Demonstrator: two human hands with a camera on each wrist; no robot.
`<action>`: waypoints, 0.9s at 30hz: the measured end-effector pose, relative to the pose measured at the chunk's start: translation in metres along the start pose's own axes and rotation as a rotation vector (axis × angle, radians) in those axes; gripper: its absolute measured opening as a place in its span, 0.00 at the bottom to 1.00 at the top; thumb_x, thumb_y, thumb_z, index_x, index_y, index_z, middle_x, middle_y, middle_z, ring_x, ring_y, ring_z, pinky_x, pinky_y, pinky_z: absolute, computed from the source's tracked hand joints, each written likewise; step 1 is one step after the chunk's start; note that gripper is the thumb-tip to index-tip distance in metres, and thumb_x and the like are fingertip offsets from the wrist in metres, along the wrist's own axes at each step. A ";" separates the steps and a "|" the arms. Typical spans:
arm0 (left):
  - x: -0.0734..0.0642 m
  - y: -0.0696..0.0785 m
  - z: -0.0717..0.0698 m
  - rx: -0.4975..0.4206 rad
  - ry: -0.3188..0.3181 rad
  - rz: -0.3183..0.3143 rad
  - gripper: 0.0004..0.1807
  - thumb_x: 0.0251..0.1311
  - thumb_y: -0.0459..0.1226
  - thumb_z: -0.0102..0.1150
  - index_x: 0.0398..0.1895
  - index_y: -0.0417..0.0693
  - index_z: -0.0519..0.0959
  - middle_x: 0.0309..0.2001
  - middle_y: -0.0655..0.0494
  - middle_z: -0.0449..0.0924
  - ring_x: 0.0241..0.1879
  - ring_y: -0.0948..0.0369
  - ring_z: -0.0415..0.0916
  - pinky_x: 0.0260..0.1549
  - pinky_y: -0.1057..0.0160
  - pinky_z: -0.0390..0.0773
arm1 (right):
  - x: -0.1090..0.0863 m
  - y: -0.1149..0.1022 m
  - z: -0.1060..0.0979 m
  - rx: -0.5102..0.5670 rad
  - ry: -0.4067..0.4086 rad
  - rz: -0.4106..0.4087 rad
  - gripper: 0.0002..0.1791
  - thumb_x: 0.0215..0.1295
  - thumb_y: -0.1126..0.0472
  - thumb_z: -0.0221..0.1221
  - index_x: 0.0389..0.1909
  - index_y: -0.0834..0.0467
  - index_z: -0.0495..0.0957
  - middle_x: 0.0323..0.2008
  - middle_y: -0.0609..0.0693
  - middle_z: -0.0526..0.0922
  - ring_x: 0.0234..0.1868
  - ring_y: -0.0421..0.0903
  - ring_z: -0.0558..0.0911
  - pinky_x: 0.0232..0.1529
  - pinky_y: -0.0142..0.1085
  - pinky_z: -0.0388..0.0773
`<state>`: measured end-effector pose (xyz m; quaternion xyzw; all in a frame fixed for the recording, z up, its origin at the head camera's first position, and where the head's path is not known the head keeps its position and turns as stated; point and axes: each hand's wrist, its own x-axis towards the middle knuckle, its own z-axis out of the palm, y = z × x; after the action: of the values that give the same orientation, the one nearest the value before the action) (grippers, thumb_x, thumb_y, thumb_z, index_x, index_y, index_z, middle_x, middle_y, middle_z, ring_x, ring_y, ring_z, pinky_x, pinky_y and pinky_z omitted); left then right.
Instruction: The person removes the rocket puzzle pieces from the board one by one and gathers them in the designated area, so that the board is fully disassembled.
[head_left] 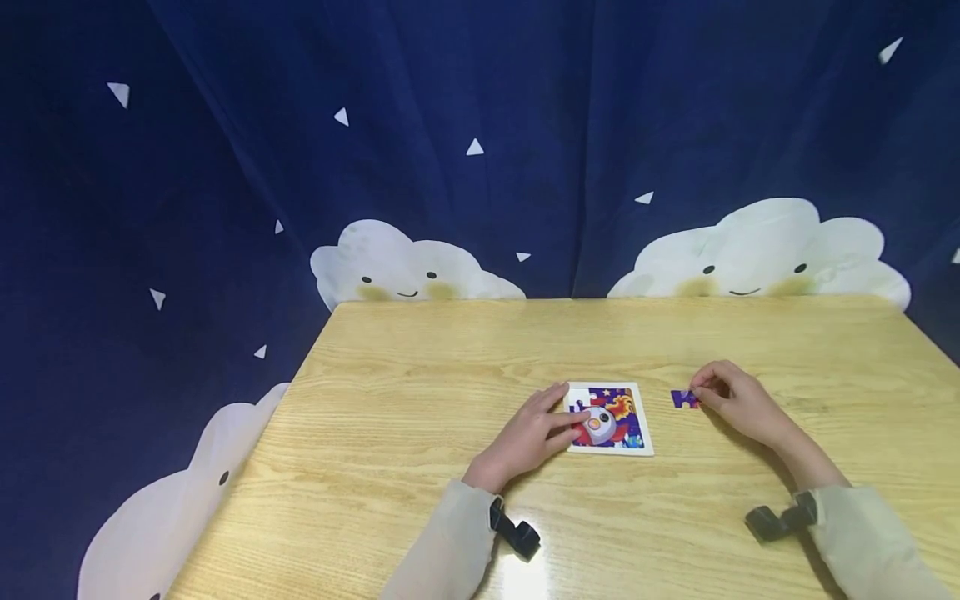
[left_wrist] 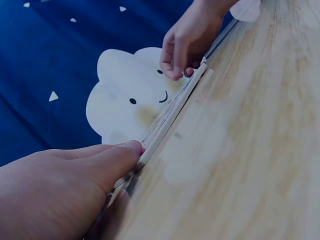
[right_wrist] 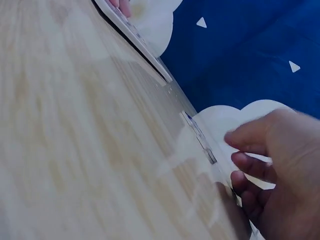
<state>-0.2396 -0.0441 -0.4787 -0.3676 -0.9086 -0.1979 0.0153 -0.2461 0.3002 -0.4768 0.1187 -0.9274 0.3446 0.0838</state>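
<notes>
A white-framed jigsaw puzzle (head_left: 609, 419) with a penguin-like figure on a purple ground lies flat on the table. A bare white patch shows near its upper left. My left hand (head_left: 531, 433) rests on its left side, fingers spread over the picture; in the left wrist view the thumb (left_wrist: 122, 157) lies at the puzzle's edge. To the right of the frame, a loose purple puzzle piece (head_left: 682, 399) lies on the tabletop. My right hand (head_left: 738, 402) is just beside it, fingers loosely bent. In the right wrist view, the fingertips (right_wrist: 231, 138) appear apart from the piece (right_wrist: 198, 134).
The light wooden table (head_left: 390, 408) ends at the back against a dark blue curtain (head_left: 420, 100) with white triangles and smiling clouds. Black wrist cameras are strapped over both sleeves, the left one (head_left: 522, 537) and the right one (head_left: 767, 523) sticking out inward.
</notes>
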 end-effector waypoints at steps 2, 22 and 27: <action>-0.001 0.000 0.001 0.002 -0.002 -0.003 0.20 0.71 0.50 0.51 0.64 0.65 0.75 0.76 0.47 0.57 0.77 0.53 0.53 0.77 0.54 0.55 | -0.002 0.001 -0.001 0.020 0.020 0.019 0.03 0.67 0.65 0.59 0.39 0.61 0.77 0.34 0.52 0.75 0.30 0.32 0.68 0.28 0.27 0.67; -0.001 0.000 0.001 -0.017 0.000 -0.002 0.20 0.71 0.50 0.51 0.64 0.64 0.75 0.76 0.46 0.57 0.76 0.52 0.54 0.76 0.53 0.56 | 0.003 -0.032 0.026 0.066 0.068 -0.041 0.05 0.61 0.65 0.65 0.36 0.59 0.78 0.27 0.48 0.75 0.27 0.32 0.69 0.25 0.25 0.68; 0.000 0.000 0.001 -0.023 0.002 0.002 0.20 0.71 0.49 0.51 0.64 0.64 0.75 0.76 0.46 0.57 0.76 0.52 0.54 0.76 0.54 0.56 | 0.008 -0.040 0.035 0.078 0.051 -0.088 0.07 0.60 0.65 0.66 0.37 0.59 0.79 0.27 0.47 0.75 0.26 0.32 0.69 0.25 0.25 0.69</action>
<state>-0.2391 -0.0438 -0.4798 -0.3684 -0.9059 -0.2085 0.0119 -0.2455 0.2467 -0.4762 0.1537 -0.9048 0.3791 0.1179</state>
